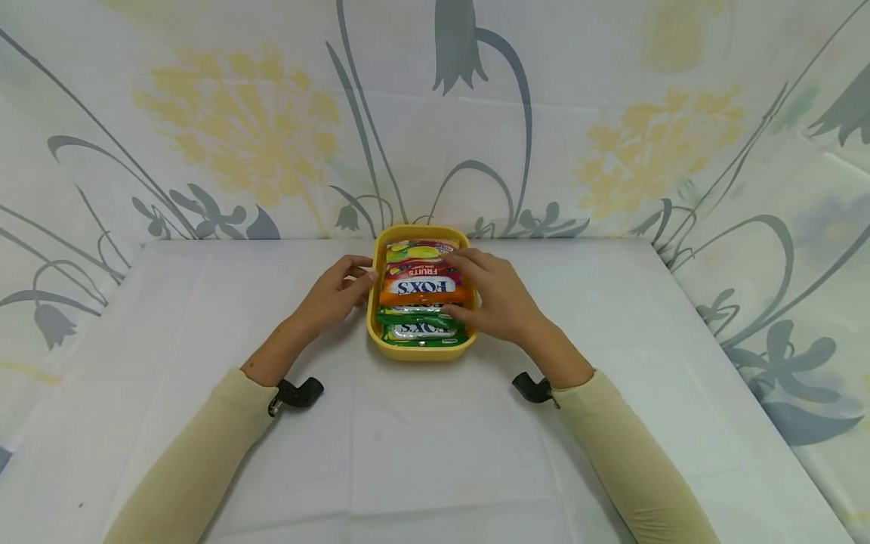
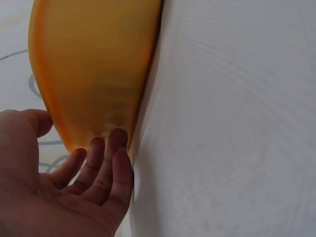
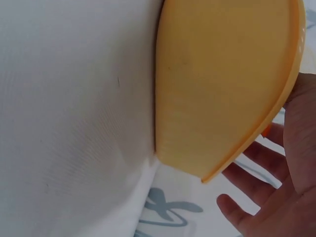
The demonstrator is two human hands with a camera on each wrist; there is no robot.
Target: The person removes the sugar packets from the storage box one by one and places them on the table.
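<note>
A yellow plastic tray (image 1: 423, 353) with rounded corners stands on the white-covered table, holding several Fox's candy packets. The green packets (image 1: 420, 320) lie at the near end. An orange and red Fox's Fruits packet (image 1: 414, 296) lies further in, its lettering upside down from here. My left hand (image 1: 336, 293) is at the tray's left side, fingers loosely bent; the left wrist view puts its fingertips by the outer wall (image 2: 98, 74). Over the right rim reaches my right hand (image 1: 501, 296), fingers spread above the packets. Whether those fingertips touch the packets is hard to tell.
The white tablecloth (image 1: 435, 438) spreads around the tray. Behind it rises a floral curtain (image 1: 421, 136), close to the tray's far end, and it continues along both sides. A black wrist mount (image 1: 299, 393) sits below the left wrist, another (image 1: 532, 387) below the right.
</note>
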